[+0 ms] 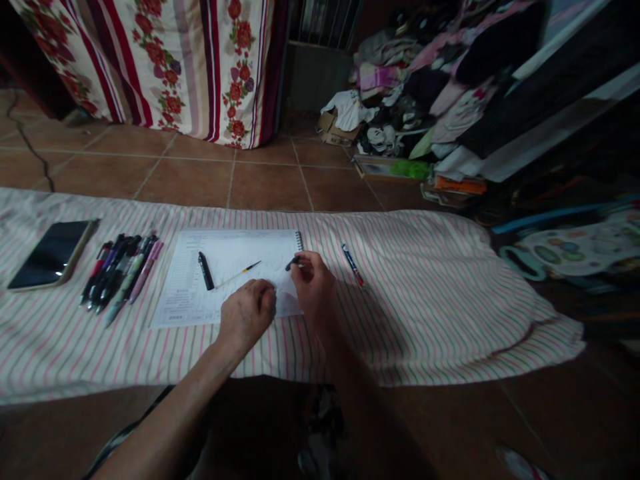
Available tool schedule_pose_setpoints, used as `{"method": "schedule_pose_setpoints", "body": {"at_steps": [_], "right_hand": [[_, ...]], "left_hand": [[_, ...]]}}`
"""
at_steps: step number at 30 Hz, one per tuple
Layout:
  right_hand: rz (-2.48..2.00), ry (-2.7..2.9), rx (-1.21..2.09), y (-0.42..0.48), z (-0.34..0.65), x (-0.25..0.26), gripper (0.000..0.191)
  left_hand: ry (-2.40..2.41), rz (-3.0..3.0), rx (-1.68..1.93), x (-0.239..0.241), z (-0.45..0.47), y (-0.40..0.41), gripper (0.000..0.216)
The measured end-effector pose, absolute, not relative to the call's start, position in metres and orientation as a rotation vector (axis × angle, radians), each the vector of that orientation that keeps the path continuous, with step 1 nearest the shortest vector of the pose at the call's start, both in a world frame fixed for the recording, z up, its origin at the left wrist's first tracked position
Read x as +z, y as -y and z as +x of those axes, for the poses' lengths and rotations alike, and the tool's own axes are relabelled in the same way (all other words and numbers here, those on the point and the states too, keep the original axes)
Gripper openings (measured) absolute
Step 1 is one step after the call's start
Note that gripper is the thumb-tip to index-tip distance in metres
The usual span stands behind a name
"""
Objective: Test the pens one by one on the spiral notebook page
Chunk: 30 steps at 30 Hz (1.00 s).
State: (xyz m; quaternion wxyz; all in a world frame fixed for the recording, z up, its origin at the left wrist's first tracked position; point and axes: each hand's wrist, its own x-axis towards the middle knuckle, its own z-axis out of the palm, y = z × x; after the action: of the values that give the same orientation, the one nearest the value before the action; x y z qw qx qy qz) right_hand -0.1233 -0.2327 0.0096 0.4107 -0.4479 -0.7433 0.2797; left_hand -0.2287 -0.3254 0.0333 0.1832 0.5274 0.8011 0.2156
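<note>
A spiral notebook (225,267) lies open on a striped cloth (425,280) spread over the floor. On its page rest a black pen body (205,271) and a thin yellowish refill (239,274). My right hand (313,287) pinches a small black pen part (293,263) at the notebook's right edge. My left hand (247,313) sits closed on the page's lower right; what its fingers hold is hidden.
A row of several pens (120,273) and a dark phone (53,253) lie left of the notebook. A blue-red pen (353,265) lies to the right. Piled clothes (420,87) and a floral bedsheet (165,60) stand beyond on the tiled floor.
</note>
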Motion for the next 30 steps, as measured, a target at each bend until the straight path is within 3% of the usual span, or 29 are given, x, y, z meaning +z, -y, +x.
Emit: {"method": "schedule_pose_setpoints", "body": {"at_steps": [21,30], "right_hand": [[-1.095,1.91,0.714,0.2329,-0.1237,0.0079,0.018],[-1.205,1.194,1.453,0.2268,-0.1236,0.0114,0.032]], "left_hand": [[-2.245,1.458,0.633,0.0359,-0.2293,0.3251,0.028],[-2.222,1.431,0.677,0.0337,-0.2312,0.3247,0.027]]}}
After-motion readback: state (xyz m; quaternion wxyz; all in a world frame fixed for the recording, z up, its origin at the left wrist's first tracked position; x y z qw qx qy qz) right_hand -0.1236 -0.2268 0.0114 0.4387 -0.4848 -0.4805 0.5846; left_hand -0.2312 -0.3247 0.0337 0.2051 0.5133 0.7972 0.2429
